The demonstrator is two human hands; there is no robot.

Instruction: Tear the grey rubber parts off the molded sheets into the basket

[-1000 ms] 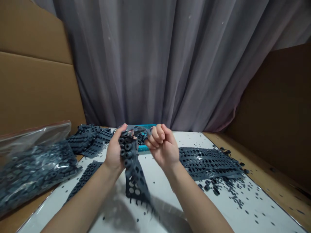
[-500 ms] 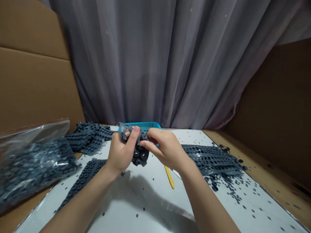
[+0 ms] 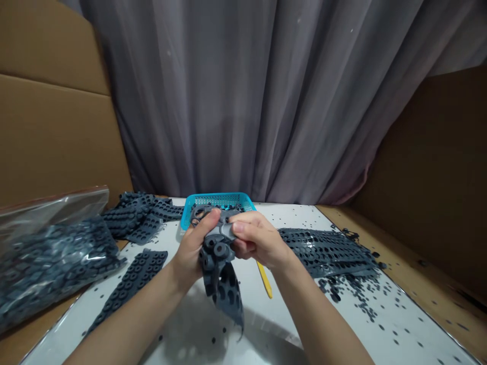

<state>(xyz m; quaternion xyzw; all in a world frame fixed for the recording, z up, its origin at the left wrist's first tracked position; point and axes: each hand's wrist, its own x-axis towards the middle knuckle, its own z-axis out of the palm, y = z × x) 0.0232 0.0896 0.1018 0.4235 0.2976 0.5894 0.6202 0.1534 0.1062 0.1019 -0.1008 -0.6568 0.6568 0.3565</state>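
Observation:
Both hands grip a dark grey rubber sheet [image 3: 228, 294] with round holes and raised ring-shaped pieces, held above the table in front of the basket. My left hand [image 3: 194, 248] is closed round its left side, thumb on top. My right hand [image 3: 256, 235] pinches its right side between thumb and fingers. The sheet is bent, and its lower end hangs down in a curl below the hands. Just behind the hands stands a blue plastic basket [image 3: 186, 210] with small dark pieces in it, partly hidden by them.
On the left lie a clear zip bag [image 3: 57, 253] of grey rings, a pile of sheets [image 3: 133, 215] and a ringed strip [image 3: 133, 276]. At right are punched-out sheets [image 3: 327, 251] amid scattered black discs. A yellow tool [image 3: 265, 281] lies beside my right wrist.
Both hands have come down slightly, uncovering more of the basket. The sheet has turned, and a longer end of it now hangs below. My right hand has closed tighter on it.

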